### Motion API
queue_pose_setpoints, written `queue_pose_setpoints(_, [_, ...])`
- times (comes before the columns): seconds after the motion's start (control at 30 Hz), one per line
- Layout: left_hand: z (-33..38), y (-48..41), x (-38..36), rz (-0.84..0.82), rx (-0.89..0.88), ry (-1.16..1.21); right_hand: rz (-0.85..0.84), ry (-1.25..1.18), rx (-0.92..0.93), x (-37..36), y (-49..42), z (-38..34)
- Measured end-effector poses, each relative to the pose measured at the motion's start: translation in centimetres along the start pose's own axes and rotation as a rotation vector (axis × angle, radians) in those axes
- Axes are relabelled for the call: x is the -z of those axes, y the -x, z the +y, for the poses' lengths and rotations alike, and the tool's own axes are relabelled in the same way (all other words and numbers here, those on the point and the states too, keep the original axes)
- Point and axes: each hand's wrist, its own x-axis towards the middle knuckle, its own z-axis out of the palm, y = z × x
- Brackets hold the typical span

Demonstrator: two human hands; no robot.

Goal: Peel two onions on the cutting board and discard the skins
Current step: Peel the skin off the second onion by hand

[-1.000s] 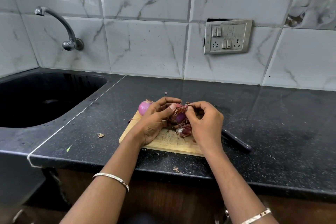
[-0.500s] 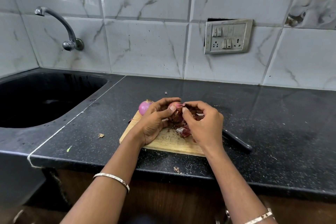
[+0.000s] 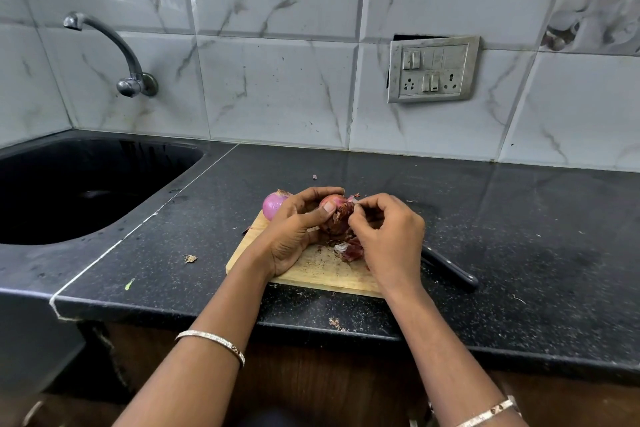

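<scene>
The left grip clasps a half-skinned onion over the cutting board. The right grip pinches a skin flap at its top. Below lie loose skins, and a peeled onion sits at the board's far-left corner. The board is near the front edge of the bench, with a knife just right of it.

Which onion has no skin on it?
The smooth pink-purple onion lying behind the left hand on the wooden cutting board. The reddish-brown onion gripped by that hand has papery skin on.
</scene>
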Motion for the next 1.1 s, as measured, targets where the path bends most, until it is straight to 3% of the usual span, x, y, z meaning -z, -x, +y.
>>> queue_pose_setpoints(0.23, [0.0, 0.0, -0.1, 0.023, 0.005, 0.005, -0.006, -0.122, -0.11, 0.6, -0.1, -0.3])
queue_pose_setpoints(0.53, [0.0, 0.0, 0.0, 0.021, 0.018, -0.007, -0.022, -0.069, -0.034, 0.3, -0.1, 0.1])
queue_pose_setpoints(0.97, [0.6, 0.2, -0.4, 0.069, 0.058, 0.019, 0.058, -0.055, -0.239, 0.6, -0.5, 0.9])
queue_pose_setpoints(1.1, [0.6, 0.2, -0.3, 0.076, 0.059, 0.012, 0.005, -0.13, -0.162, 0.7, -0.4, 0.1])
